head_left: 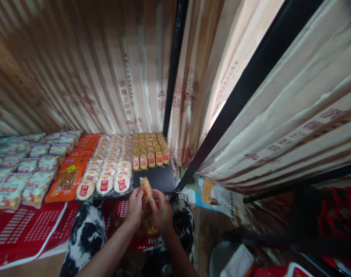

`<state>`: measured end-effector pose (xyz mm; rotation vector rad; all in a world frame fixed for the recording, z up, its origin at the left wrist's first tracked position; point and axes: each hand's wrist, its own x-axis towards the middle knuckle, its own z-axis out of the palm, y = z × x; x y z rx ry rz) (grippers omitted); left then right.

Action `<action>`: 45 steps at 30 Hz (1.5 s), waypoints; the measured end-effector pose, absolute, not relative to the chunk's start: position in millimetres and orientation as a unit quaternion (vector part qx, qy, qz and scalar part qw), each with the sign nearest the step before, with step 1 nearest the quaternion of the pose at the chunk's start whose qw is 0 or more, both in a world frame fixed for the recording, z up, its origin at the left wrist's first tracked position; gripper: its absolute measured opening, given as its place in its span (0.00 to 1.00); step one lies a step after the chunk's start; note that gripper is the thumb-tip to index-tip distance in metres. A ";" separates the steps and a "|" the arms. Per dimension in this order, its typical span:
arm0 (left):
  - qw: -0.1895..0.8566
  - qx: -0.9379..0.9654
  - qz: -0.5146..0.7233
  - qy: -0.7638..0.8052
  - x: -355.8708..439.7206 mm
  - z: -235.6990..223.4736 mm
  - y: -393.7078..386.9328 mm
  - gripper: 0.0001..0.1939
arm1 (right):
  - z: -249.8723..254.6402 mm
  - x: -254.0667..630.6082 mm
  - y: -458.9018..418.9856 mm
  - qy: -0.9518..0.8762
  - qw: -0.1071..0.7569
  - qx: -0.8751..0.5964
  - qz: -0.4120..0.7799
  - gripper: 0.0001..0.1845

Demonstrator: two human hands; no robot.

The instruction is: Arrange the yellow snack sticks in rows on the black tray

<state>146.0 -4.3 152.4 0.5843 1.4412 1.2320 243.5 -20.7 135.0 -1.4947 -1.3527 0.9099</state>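
Observation:
A small yellow wrapped snack cake (pixel 146 188) is held upright between both hands, just in front of a dark shelf. My left hand (pixel 135 206) has its fingers closed at the cake's left side. With thumb and fingers, my right hand (pixel 163 211) grips its lower right side. Behind them, rows of similar wrapped snack cakes (pixel 151 158) stand at the shelf's right end, beyond a bare strip of the dark shelf (pixel 156 179). Below my hands, a red basket (pixel 113 209) between my knees holds more yellow packs, partly hidden by my forearms.
Left along the shelf lie round white wrapped cakes (pixel 104 184), orange packets (pixel 68 177) and pale snack bags (pixel 38 184). A second red basket (pixel 25 234) is at lower left. A black post (pixel 210 134) slants up on the right, with printed curtains (pixel 106 77) behind.

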 end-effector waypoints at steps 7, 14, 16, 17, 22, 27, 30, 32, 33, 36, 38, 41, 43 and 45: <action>0.520 0.291 0.507 0.623 145.4 150.6 3.8 0.15 | 138.7 245.2 -9.6 -0.584 0.412 -0.635 0.293 0.13; 0.498 0.322 0.492 0.637 147.1 143.7 20.7 0.12 | 137.2 242.6 1.3 -0.586 0.440 -0.622 0.275 0.16; 0.504 0.323 0.490 0.634 148.5 143.1 26.1 0.11 | 136.8 242.9 4.7 -0.589 0.436 -0.628 0.262 0.16; 0.504 0.325 0.491 0.632 149.4 143.0 28.9 0.11 | 137.1 243.4 6.4 -0.590 0.435 -0.631 0.254 0.16; 0.497 0.351 0.501 0.615 156.3 146.2 42.0 0.08 | 141.9 247.0 15.3 -0.597 0.410 -0.665 0.180 0.16; 0.512 0.360 0.487 0.609 167.0 156.9 50.8 0.08 | 142.1 248.0 22.8 -0.567 0.404 -0.694 0.186 0.20; 0.503 0.369 0.480 0.617 173.6 158.9 56.0 0.08 | 138.7 246.5 25.5 -0.544 0.438 -0.683 0.212 0.21; 0.501 0.370 0.478 0.619 177.5 156.8 60.1 0.08 | 135.9 245.8 26.7 -0.528 0.464 -0.673 0.229 0.21; 0.503 0.372 0.478 0.617 179.3 155.2 62.3 0.08 | 134.4 245.8 27.1 -0.522 0.475 -0.668 0.235 0.21; 0.514 0.388 0.470 0.604 183.8 150.3 68.3 0.09 | 129.9 247.1 28.3 -0.508 0.500 -0.661 0.235 0.22; 0.513 0.406 0.461 0.600 185.8 147.9 71.9 0.09 | 126.7 248.9 29.2 -0.506 0.507 -0.657 0.237 0.22; 0.495 0.429 0.445 0.611 187.8 144.8 77.3 0.08 | 121.9 251.3 31.1 -0.510 0.510 -0.649 0.244 0.22; 0.491 0.434 0.435 0.617 189.1 142.6 81.1 0.08 | 118.7 252.0 33.0 -0.513 0.511 -0.647 0.242 0.22; 0.495 0.434 0.430 0.617 190.6 140.5 84.7 0.08 | 115.7 252.1 35.3 -0.512 0.513 -0.648 0.234 0.22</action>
